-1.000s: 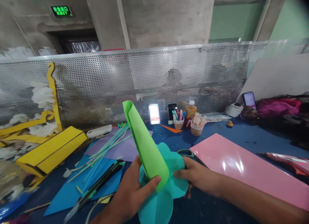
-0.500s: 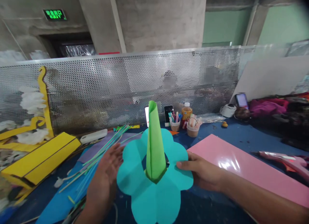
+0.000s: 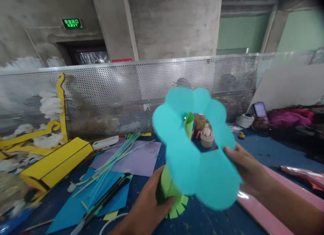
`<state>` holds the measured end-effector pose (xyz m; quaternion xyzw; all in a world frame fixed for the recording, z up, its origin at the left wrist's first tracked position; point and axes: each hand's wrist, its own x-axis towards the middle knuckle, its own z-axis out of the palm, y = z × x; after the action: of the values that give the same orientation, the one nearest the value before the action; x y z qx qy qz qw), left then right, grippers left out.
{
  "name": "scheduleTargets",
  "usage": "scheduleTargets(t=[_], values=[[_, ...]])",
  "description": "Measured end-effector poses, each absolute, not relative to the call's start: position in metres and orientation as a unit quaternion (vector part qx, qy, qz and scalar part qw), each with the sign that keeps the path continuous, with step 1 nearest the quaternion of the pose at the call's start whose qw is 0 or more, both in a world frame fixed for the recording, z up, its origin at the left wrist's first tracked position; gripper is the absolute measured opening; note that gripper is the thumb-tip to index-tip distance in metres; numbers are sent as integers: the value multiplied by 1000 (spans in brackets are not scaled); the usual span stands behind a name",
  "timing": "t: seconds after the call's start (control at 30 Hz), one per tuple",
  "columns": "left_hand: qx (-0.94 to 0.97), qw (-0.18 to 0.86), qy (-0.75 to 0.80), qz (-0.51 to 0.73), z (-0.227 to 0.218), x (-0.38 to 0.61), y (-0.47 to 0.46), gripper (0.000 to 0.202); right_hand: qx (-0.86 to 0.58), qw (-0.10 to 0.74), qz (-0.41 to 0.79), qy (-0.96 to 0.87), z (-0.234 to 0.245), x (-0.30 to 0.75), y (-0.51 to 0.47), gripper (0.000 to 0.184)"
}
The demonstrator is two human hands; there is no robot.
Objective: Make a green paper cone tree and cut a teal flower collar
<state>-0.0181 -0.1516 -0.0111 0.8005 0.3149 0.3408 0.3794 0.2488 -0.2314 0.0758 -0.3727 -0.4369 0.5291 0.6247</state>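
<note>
A turquoise paper flower shape [image 3: 182, 164] with scalloped petals and a hole in its middle is held up in front of me. My right hand [image 3: 243, 160] pinches its right edge, thumb on the near face. Behind and below it, my left hand [image 3: 152, 201] wraps round a green paper cone [image 3: 168, 184]. The cone's narrow tip shows through the flower's hole, and its base has fringed, cut tabs that spread outward. Much of the cone is hidden by the flower.
Blue paper [image 3: 73, 201], purple paper [image 3: 141, 157], thin sticks [image 3: 113, 157] and a black-green cutter [image 3: 108, 194] lie left. A yellow box [image 3: 55, 164] stands beyond. At right are a pink sheet [image 3: 270, 201] and a pink glue gun [image 3: 301, 172]. A metal mesh panel [image 3: 113, 96] rises behind.
My left hand, earlier open beside the flower, now grips the green cone low down. The flower has tilted and moved up and right, with the cone's tip lower in its hole.
</note>
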Motion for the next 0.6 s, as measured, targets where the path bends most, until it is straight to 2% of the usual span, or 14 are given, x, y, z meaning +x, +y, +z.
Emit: scheduleTargets(t=[0.17, 0.27, 0.4, 0.5, 0.6], values=[[798, 414, 292, 325, -1, -26, -153, 60, -365, 753, 398, -376, 100, 271, -226, 26], [759, 477, 278, 344, -4, -28, -153, 62, -357, 773, 383, -358, 90, 282, -209, 35], [701, 507, 313, 392, -13, -36, -146, 70, -467, 699, 441, -315, 46, 282, -184, 40], [708, 455, 341, 420, -16, -43, -139, 70, -515, 604, 503, -342, 16, 271, -173, 33], [719, 422, 359, 419, -15, -47, -136, 68, -507, 547, 562, -357, 6, 260, -170, 41]])
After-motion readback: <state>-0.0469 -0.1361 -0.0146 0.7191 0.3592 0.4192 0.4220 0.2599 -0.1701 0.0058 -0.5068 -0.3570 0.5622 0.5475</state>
